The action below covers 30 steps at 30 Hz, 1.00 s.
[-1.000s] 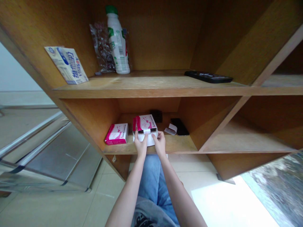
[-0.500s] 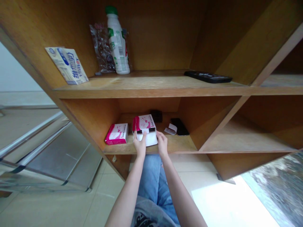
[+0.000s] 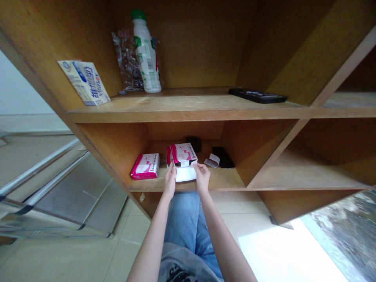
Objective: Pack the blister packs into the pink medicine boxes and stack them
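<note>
Lower shelf [image 3: 217, 179] | front edge: pink box [image 3: 182, 154], white tray [image 3: 185, 174] half slid out, not fully free | left hand [image 3: 169, 181] clamped on box, right hand [image 3: 202, 177] on tray | second box [image 3: 145, 166] apart, unopened

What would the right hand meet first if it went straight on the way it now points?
The right hand would meet the white tray of the pink box first. Its fingers seem already to touch the tray, though depth is hard to judge from this view.
</note>
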Motion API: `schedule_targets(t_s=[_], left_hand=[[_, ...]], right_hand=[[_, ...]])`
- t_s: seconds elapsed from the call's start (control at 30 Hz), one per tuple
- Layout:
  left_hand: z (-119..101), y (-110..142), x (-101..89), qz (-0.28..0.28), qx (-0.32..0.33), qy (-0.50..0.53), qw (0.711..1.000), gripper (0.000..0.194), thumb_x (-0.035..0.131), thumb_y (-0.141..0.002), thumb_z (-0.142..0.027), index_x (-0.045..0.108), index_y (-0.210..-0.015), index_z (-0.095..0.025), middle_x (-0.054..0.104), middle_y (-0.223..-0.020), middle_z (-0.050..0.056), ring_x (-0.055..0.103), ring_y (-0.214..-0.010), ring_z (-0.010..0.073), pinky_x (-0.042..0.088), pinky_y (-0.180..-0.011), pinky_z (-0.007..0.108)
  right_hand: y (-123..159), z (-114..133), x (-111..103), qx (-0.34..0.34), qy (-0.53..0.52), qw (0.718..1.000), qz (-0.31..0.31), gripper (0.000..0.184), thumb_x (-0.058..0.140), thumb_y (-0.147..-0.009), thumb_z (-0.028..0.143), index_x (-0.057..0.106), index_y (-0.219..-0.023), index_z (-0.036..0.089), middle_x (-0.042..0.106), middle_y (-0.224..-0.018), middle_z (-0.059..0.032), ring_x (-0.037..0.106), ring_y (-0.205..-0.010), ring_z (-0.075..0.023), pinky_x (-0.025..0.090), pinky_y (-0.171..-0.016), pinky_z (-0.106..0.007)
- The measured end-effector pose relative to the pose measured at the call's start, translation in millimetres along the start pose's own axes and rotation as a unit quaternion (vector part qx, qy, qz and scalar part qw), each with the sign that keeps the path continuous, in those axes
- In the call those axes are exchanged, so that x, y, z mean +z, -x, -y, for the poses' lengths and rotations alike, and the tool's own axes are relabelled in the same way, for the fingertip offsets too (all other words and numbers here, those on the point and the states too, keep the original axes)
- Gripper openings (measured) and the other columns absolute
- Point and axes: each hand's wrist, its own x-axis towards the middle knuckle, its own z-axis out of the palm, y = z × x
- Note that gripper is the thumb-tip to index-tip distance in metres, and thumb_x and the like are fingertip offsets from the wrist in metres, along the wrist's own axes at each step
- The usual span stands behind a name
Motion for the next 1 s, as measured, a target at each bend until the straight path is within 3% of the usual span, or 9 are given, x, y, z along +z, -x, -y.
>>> schedule_targets(t_s=[0.17, 0.27, 0.37, 0.5, 0.6, 0.83, 1.0], left_hand=[[-9, -3, 6.3, -0.047, -0.012, 0.052, 0.997, 0.052, 0.072, -0.064, -0.05, 0.056, -0.103, -0.019, 0.068, -0.093, 0.006, 0.066, -0.08, 0.0166, 0.051, -0.069, 0.026], [-17, -3, 6.3, -0.033, -0.039, 0.095, 0.994, 0.047, 0.073, -0.064, -0.047, 0.057, -0.098, -0.019, 0.068, -0.092, 0.005, 0.066, -0.075, 0.0157, 0.053, -0.064, 0.025], [-23, -2, 2.8, -0.016, -0.057, 0.122, 0.991, 0.041, 0.071, -0.068, -0.043, 0.057, -0.098, -0.019, 0.068, -0.094, 0.005, 0.066, -0.076, 0.0158, 0.053, -0.058, 0.023], [-27, 0, 0.0, 0.01, -0.086, 0.125, 0.988, 0.042, 0.069, -0.07, -0.041, 0.054, -0.103, -0.02, 0.068, -0.089, 0.003, 0.066, -0.06, 0.0138, 0.055, -0.051, 0.025], [-27, 2, 1.1, 0.036, -0.104, 0.111, 0.988, 0.048, 0.066, -0.071, -0.045, 0.05, -0.111, -0.021, 0.068, -0.085, 0.002, 0.063, -0.048, 0.0124, 0.055, -0.048, 0.027], [-19, 10, 1.2, 0.099, -0.079, 0.058, 0.99, 0.08, 0.07, -0.068, -0.046, 0.031, -0.135, -0.023, 0.067, -0.081, 0.002, 0.066, -0.055, 0.0145, 0.056, -0.051, 0.026], [-15, 10, 5.2, 0.061, -0.06, -0.002, 0.996, 0.08, 0.073, -0.066, -0.043, 0.034, -0.132, -0.021, 0.068, -0.081, 0.003, 0.067, -0.058, 0.0155, 0.055, -0.05, 0.024]], right_hand=[[8, 5, -11, 0.024, -0.019, 0.99, 0.135, 0.04, 0.062, -0.069, 0.029, 0.065, -0.107, 0.018, 0.068, -0.1, -0.0053, 0.05, -0.051, -0.0088, 0.036, -0.045, -0.022], [11, 10, -16, 0.045, -0.055, 0.971, 0.229, 0.057, 0.066, -0.066, 0.024, 0.058, -0.122, 0.023, 0.064, -0.114, -0.0053, 0.058, -0.06, -0.0114, 0.037, -0.045, -0.021], [13, 14, -16, 0.069, -0.064, 0.959, 0.268, 0.067, 0.073, -0.061, 0.021, 0.055, -0.125, 0.026, 0.062, -0.12, -0.0053, 0.063, -0.069, -0.0142, 0.04, -0.046, -0.02], [11, 13, -11, 0.064, -0.064, 0.969, 0.232, 0.06, 0.076, -0.061, 0.023, 0.059, -0.118, 0.025, 0.063, -0.118, -0.0062, 0.065, -0.066, -0.0127, 0.04, -0.045, -0.019], [8, 9, -8, 0.057, -0.057, 0.98, 0.183, 0.05, 0.074, -0.065, 0.029, 0.059, -0.112, 0.02, 0.068, -0.099, -0.0061, 0.065, -0.063, -0.0126, 0.04, -0.042, -0.018], [2, 9, -5, 0.091, -0.1, 0.984, 0.117, 0.039, 0.074, -0.064, 0.029, 0.058, -0.099, 0.018, 0.065, -0.072, 0.0023, 0.062, -0.053, -0.0097, 0.041, -0.041, -0.016], [2, 8, -3, 0.086, -0.091, 0.986, 0.108, 0.039, 0.075, -0.064, 0.031, 0.057, -0.096, 0.018, 0.065, -0.073, 0.0023, 0.061, -0.053, -0.0088, 0.042, -0.041, -0.015]])
